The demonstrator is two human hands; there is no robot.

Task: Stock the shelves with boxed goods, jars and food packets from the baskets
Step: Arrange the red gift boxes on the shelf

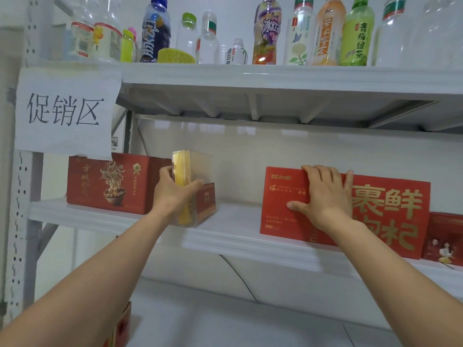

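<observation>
This is a shop, or a mock-up of one. White metal racking [22, 221] with punched uprights carries goods facing outward. A paper sign [65, 113] reading 促销区, taped at the upper left of the frame, marks a promotion zone. Along the top shelf [275, 73] stands a row of drink bottles [325, 33], labels forward. At the middle shelf [238, 229] are a red noodle carton [112, 184], a clear box [198, 169] and a red gift box [390, 211].
</observation>
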